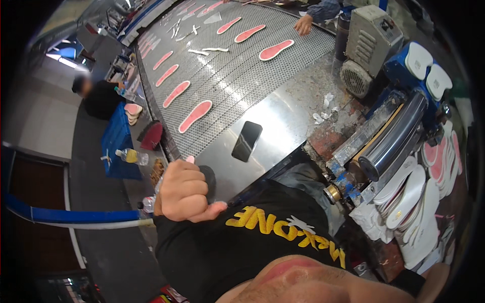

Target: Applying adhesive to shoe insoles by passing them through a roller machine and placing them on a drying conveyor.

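My left hand is raised at the near left of the metal conveyor end plate. Its fingers are curled into a fist, the thumb stretched out to the right, and no object shows in it. Just behind it is a dark round patch or disc, partly covered by the hand. A black phone lies on the plate, apart from the hand. Pink-and-white insoles lie in rows on the mesh belt. Part of my right arm shows at the lower right; its hand is out of view.
Right of the plate stand a grey motor housing and a machine with a shiny roller. Stacked insoles lie beside it. A co-worker's hand rests over the belt's far right. A bottle and blue crate stand left.
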Tool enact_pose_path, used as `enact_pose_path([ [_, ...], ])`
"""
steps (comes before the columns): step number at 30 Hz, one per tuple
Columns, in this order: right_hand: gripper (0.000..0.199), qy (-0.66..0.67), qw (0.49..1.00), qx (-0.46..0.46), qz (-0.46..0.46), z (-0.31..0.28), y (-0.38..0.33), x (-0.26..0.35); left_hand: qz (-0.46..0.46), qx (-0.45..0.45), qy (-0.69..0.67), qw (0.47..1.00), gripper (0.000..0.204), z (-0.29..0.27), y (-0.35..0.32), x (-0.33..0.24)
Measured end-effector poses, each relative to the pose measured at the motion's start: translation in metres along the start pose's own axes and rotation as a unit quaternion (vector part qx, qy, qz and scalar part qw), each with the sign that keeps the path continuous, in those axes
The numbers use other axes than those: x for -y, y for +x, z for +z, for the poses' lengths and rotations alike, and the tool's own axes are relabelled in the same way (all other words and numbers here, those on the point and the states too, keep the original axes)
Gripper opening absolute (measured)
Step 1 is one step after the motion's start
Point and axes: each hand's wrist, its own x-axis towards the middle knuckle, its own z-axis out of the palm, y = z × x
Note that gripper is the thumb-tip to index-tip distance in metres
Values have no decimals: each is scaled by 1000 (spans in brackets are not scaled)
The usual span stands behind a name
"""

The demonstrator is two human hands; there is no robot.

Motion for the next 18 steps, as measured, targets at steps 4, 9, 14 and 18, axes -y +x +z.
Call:
enact_pose_path([
  [4,44,14,997,64,42,-21,4,12,9,4,15,1000,46,2,5,-4],
  [9,43,46,980,167,102,-40,26,33,15,-13,18,1000,39,5,3,3],
  [14,42,76,958,225,159,-45,30,39,-28,19,12,999,39,6,-1,4],
  [18,40,90,944,254,193,-43,36,48,-80,-42,12,996,38,23,-9,6],
])
